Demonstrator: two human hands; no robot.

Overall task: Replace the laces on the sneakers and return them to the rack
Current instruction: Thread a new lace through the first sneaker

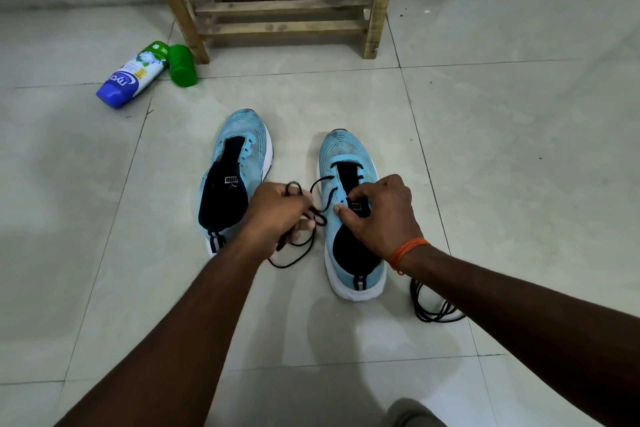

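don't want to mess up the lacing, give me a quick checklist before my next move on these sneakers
1. Left hand grips the black lace: ok.
2. Right hand pinches the right sneaker near its tongue: ok.
3. Right sneaker's lace tied: not ok, loose.
4. Left sneaker laced: not ok, eyelets empty.
5. Second lace nearby: ok, on the floor beside the right sneaker.
6. Rack has room: cannot tell, mostly out of view.
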